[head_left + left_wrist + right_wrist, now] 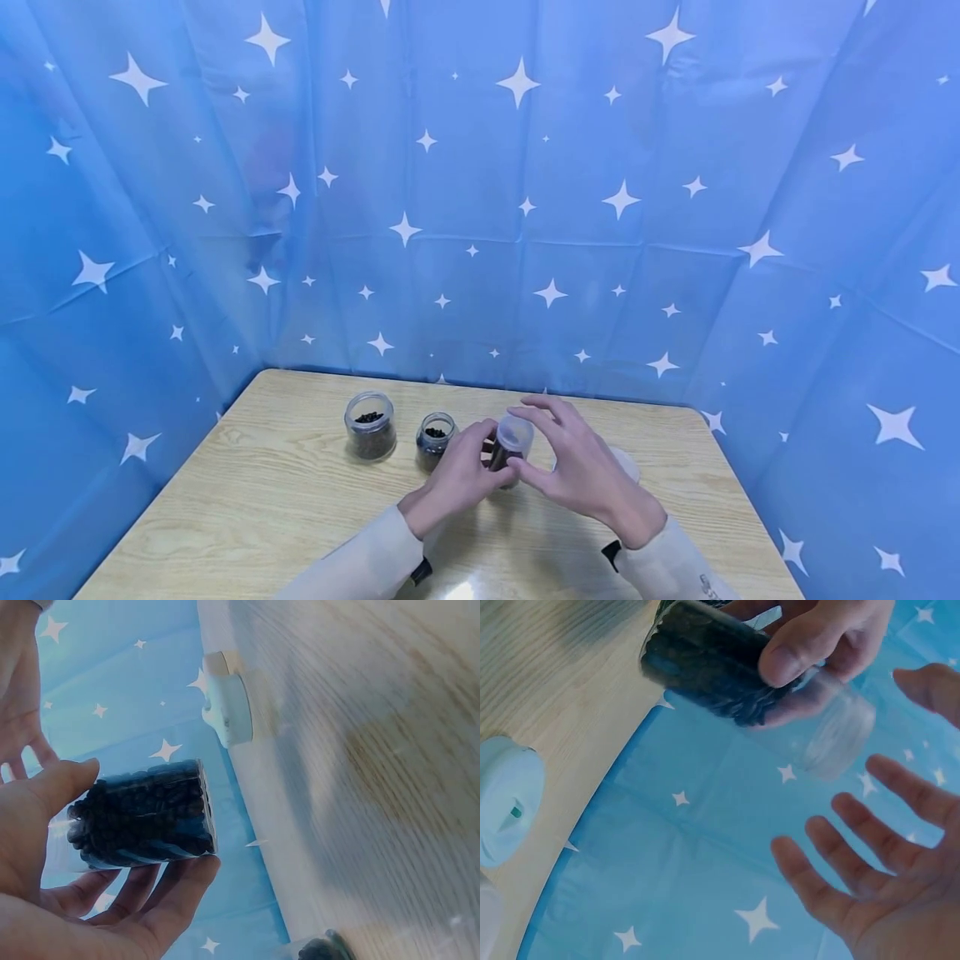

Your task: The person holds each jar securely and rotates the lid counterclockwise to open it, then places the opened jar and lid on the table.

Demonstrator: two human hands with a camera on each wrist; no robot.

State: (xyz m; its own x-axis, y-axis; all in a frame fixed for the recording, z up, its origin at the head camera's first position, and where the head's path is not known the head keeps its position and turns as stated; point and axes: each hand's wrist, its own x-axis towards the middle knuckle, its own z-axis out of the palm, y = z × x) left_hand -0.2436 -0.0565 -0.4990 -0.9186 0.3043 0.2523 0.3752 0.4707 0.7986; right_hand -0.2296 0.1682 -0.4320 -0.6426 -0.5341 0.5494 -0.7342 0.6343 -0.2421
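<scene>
My left hand (459,473) grips a clear cylindrical jar (514,437) partly filled with small dark beans, raised above the table. In the left wrist view, thumb and fingers curl round the jar (142,814), whose flat base faces away from the palm. The right hand (581,467) is at the jar's upper end. In the right wrist view its fingers are spread and apart from the jar (705,660). Whether a clear cap covers the mouth, I cannot tell.
To the left on the wooden table (247,483) stand a wide glass jar (371,437) and a smaller round jar (433,450), both holding dark beans. White lids (510,802) lie to the right, partly behind the right hand. A blue star-patterned curtain (465,167) surrounds the table.
</scene>
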